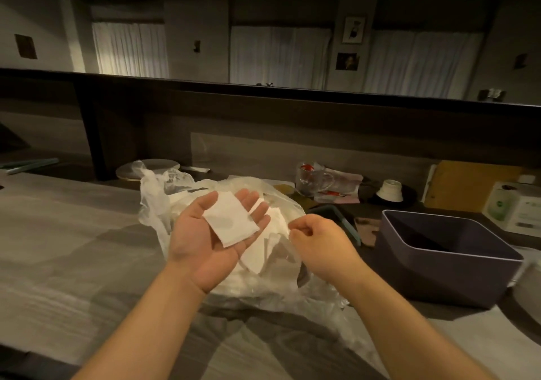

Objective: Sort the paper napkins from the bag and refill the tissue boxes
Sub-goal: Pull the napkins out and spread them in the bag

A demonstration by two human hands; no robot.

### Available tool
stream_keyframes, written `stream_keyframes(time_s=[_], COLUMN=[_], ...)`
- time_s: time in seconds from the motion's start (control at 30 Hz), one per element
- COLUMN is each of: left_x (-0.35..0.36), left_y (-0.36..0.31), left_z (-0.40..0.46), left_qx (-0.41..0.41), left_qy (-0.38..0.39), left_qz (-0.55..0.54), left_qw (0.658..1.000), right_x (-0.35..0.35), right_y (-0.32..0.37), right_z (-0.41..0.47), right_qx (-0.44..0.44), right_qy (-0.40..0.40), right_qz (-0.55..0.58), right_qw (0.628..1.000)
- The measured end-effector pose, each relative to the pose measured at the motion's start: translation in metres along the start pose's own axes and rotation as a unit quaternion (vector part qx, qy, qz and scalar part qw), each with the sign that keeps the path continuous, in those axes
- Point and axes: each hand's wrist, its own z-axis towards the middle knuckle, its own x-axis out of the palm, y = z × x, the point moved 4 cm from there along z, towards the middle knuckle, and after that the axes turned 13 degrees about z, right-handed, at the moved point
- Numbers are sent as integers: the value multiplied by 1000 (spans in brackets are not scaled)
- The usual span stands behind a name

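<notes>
A folded napkin lay on an open palm above the bag.

The left hand (216, 233) was held palm up, fingers straight, the white napkin (231, 218) resting across them. Just right, the right hand (316, 233) was curled, pinching the clear plastic bag (164, 198) of napkins beneath. A purple box (445, 259) stood right; a glass mug (313, 179) farther back.

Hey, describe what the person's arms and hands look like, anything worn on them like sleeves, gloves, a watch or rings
Both forearms are bare as far as the frame shows, with no sleeves in view. The left hand and the right hand wear no gloves. No watch, bracelet or ring shows on the visible sides of the wrists and fingers. The light is dim, so small details could be missed.
</notes>
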Motion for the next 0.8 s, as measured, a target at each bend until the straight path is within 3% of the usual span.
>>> stream_keyframes(time_s=[0.07, 0.23, 0.43, 0.53, 0.63, 0.8], left_x=[-4, -11, -15, -13, -14, -15], left_y=[-2, -4, 1, 2, 2, 2], left_z=[2, 6, 12, 12, 13, 14], left_qx=[15, 14, -15, -17, -20, -27], left_qy=[-20, -40, -42, -44, -44, -32], left_qz=[-6, -26, -48, -49, -42, -49], left_qw=[1000, 999, 998, 998, 998, 998], right_x=[2, 17, 41, 50, 53, 34], right_y=[8, 36, 35, 29, 31, 44], right_z=[10, 35, 62, 72, 67, 42], right_qx=[-27, -91, 63, 89, 114, 98], right_qy=[1, -25, -22, -21, -16, -55], right_qz=[-59, -84, -98, -53, 67, 190], right_qw=[998, 992, 993, 994, 991, 975])
